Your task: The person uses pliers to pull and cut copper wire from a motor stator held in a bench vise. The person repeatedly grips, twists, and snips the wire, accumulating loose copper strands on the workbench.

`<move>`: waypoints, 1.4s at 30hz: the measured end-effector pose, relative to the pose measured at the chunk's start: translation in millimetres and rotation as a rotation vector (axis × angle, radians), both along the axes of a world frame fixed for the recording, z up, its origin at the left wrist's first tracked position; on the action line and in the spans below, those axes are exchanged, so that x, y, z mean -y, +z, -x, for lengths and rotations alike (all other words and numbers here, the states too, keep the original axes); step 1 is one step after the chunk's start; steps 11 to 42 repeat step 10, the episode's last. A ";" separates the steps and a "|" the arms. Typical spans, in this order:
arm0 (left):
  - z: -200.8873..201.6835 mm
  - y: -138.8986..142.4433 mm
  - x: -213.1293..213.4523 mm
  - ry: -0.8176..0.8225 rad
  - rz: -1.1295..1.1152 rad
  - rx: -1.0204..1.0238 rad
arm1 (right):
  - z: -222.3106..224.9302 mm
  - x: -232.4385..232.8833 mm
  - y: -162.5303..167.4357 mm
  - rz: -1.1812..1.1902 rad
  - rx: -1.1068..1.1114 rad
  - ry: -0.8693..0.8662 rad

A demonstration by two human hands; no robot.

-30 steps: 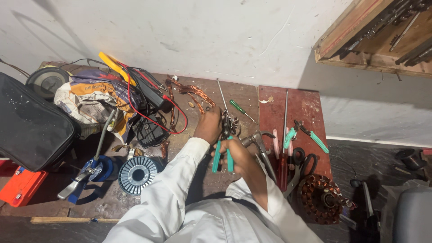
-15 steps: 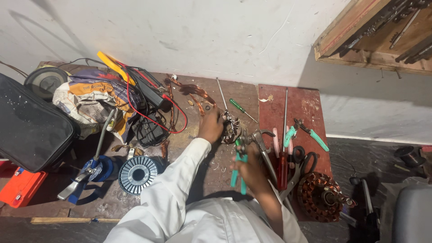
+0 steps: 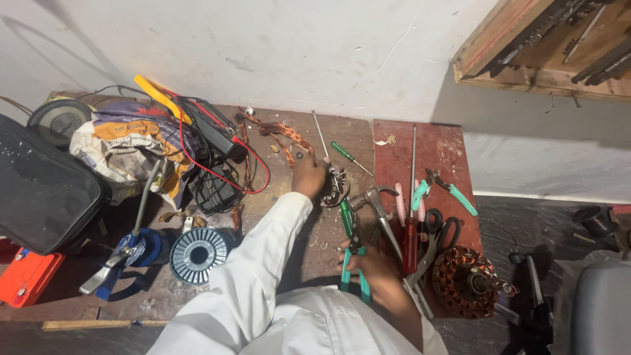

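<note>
On the cluttered wooden bench (image 3: 309, 243), the person's left hand (image 3: 309, 176), reaching out from a white sleeve (image 3: 263, 256), was closed around a small round metal part wound with copper wire (image 3: 335, 187), holding it down near the middle of the bench. The right hand (image 3: 374, 273), nearer the body, was gripping green-handled pliers (image 3: 350, 246) by their handles, the nose pointing away toward the metal part but stopping just short of it. Just right of the pliers lay a grey metal wrench (image 3: 378, 207), a red-handled screwdriver (image 3: 411, 227), black-handled scissors (image 3: 440, 230) and a second pair of pliers with green grips (image 3: 450, 190) on a red board (image 3: 447, 148). A copper-wound stator (image 3: 470, 279) sat at the board's near right corner. A small green screwdriver (image 3: 348, 156) lay beyond the left hand. To the left stood a grey wire spool (image 3: 198, 255), a blue tool (image 3: 128, 253), red and black leads (image 3: 217, 148), and a black case (image 3: 39, 190) at the bench's far left edge.
</note>
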State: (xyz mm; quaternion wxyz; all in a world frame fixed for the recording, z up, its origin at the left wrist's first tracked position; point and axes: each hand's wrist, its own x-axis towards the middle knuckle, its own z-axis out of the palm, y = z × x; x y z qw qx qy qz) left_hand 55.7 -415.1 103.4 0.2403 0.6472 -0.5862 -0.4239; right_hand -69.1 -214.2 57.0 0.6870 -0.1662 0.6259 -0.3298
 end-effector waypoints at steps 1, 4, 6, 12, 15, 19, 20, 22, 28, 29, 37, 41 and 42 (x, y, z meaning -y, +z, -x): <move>1.3 2.3 -0.6 0.039 0.003 -0.012 | 0.9 0.0 5.8 -0.020 0.067 -0.025; -3.4 1.9 -3.4 0.212 -0.315 -0.312 | 8.5 -11.1 14.0 -0.013 0.234 -0.122; -8.8 -4.2 -4.1 0.268 -0.350 -0.562 | 11.5 -18.7 5.7 0.010 0.286 -0.173; -19.7 -23.8 -1.8 0.144 -0.287 -0.794 | 14.8 -25.6 -35.2 0.077 0.236 -0.203; -19.7 -23.8 -1.8 0.144 -0.287 -0.794 | 14.8 -25.6 -35.2 0.077 0.236 -0.203; -19.7 -23.8 -1.8 0.144 -0.287 -0.794 | 14.8 -25.6 -35.2 0.077 0.236 -0.203; -19.7 -23.8 -1.8 0.144 -0.287 -0.794 | 14.8 -25.6 -35.2 0.077 0.236 -0.203; -19.7 -23.8 -1.8 0.144 -0.287 -0.794 | 14.8 -25.6 -35.2 0.077 0.236 -0.203; -19.7 -23.8 -1.8 0.144 -0.287 -0.794 | 14.8 -25.6 -35.2 0.077 0.236 -0.203; -19.7 -23.8 -1.8 0.144 -0.287 -0.794 | 14.8 -25.6 -35.2 0.077 0.236 -0.203; -19.7 -23.8 -1.8 0.144 -0.287 -0.794 | 14.8 -25.6 -35.2 0.077 0.236 -0.203; -19.7 -23.8 -1.8 0.144 -0.287 -0.794 | 14.8 -25.6 -35.2 0.077 0.236 -0.203; -19.7 -23.8 -1.8 0.144 -0.287 -0.794 | 14.8 -25.6 -35.2 0.077 0.236 -0.203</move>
